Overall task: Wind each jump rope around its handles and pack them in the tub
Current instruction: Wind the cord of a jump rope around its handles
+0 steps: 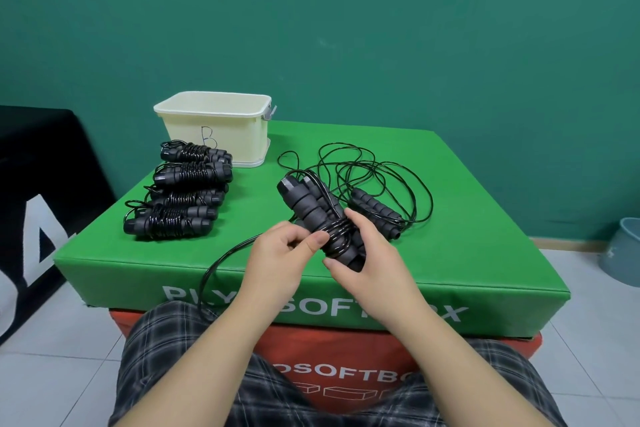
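My right hand (367,260) grips a pair of black foam jump rope handles (308,208) held together, with a few turns of black cord wound around their lower part. My left hand (280,253) pinches the cord beside those turns; the loose cord (221,260) trails off the box's front edge. Another jump rope (377,208) lies unwound in loops on the green box, behind my right hand. Several wound jump ropes (180,198) lie stacked in a row at the left. The cream tub (218,125) stands at the back left, marked "B".
The work surface is a green soft box (467,218) on top of an orange one (346,350). A black box (34,201) stands at the left and a grey-blue bucket (623,253) on the tiled floor at the right. My knees in plaid shorts are below.
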Action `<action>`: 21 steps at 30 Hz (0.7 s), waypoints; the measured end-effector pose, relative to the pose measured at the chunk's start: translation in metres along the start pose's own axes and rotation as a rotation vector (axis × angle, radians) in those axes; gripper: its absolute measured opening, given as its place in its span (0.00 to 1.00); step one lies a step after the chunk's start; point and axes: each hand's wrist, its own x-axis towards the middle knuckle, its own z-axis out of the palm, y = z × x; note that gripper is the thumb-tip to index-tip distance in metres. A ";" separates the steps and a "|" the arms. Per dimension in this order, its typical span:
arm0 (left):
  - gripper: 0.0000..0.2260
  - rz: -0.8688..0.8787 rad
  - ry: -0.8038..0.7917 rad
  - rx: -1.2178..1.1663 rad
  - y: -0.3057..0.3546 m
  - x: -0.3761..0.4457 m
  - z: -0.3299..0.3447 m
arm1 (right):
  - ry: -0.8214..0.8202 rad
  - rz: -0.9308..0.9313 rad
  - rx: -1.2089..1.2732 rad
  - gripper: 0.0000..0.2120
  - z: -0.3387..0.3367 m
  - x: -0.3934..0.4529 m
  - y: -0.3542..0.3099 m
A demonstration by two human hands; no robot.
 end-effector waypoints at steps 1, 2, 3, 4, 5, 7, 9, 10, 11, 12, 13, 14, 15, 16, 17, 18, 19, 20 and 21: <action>0.10 0.023 -0.008 0.003 -0.001 0.000 -0.001 | -0.006 0.015 0.032 0.34 0.000 0.000 -0.001; 0.10 0.051 -0.015 0.011 -0.003 0.001 -0.002 | -0.016 0.034 0.067 0.33 0.000 -0.001 -0.002; 0.11 0.080 -0.021 0.023 -0.004 0.002 -0.004 | -0.026 0.055 0.097 0.32 0.000 -0.001 -0.003; 0.12 0.107 -0.030 0.036 -0.006 0.002 -0.005 | -0.034 0.074 0.120 0.31 0.001 -0.001 -0.003; 0.12 0.127 -0.042 0.042 -0.007 0.002 -0.006 | -0.038 0.090 0.146 0.31 0.001 -0.002 -0.003; 0.11 0.147 -0.084 0.023 -0.010 0.002 -0.008 | -0.033 0.113 0.226 0.28 0.002 -0.001 -0.003; 0.06 0.145 -0.150 -0.025 -0.012 0.002 -0.009 | -0.013 0.135 0.295 0.26 0.002 0.000 -0.002; 0.05 0.144 -0.182 -0.048 -0.012 0.001 -0.010 | 0.007 0.146 0.332 0.25 0.002 0.001 -0.001; 0.07 0.134 -0.207 -0.069 -0.013 0.001 -0.009 | 0.026 0.158 0.376 0.25 0.002 0.001 0.000; 0.08 0.110 -0.221 -0.096 -0.013 0.001 -0.009 | 0.044 0.172 0.424 0.24 0.002 0.002 0.001; 0.07 0.070 -0.223 -0.131 -0.012 0.000 -0.007 | 0.055 0.181 0.485 0.22 0.002 0.003 0.000; 0.06 0.020 -0.213 -0.174 -0.012 0.000 -0.006 | 0.065 0.189 0.558 0.20 0.002 0.004 -0.001; 0.05 -0.029 -0.196 -0.217 -0.011 0.000 -0.004 | 0.075 0.193 0.635 0.18 0.002 0.004 -0.003; 0.05 -0.069 -0.177 -0.245 -0.011 0.000 -0.003 | 0.078 0.196 0.701 0.17 0.001 0.004 -0.004; 0.04 -0.099 -0.164 -0.260 -0.011 0.001 -0.002 | 0.066 0.197 0.762 0.17 0.001 0.004 -0.006; 0.04 -0.120 -0.158 -0.279 -0.012 0.002 -0.001 | 0.045 0.201 0.811 0.17 0.001 0.004 -0.008; 0.04 -0.137 -0.157 -0.297 -0.012 0.003 -0.001 | 0.022 0.203 0.850 0.13 0.002 0.003 -0.010; 0.05 -0.151 -0.166 -0.310 -0.012 0.004 -0.001 | -0.001 0.204 0.875 0.09 0.002 0.003 -0.011; 0.05 -0.169 -0.181 -0.319 -0.012 0.005 -0.001 | -0.022 0.202 0.893 0.08 0.003 0.002 -0.011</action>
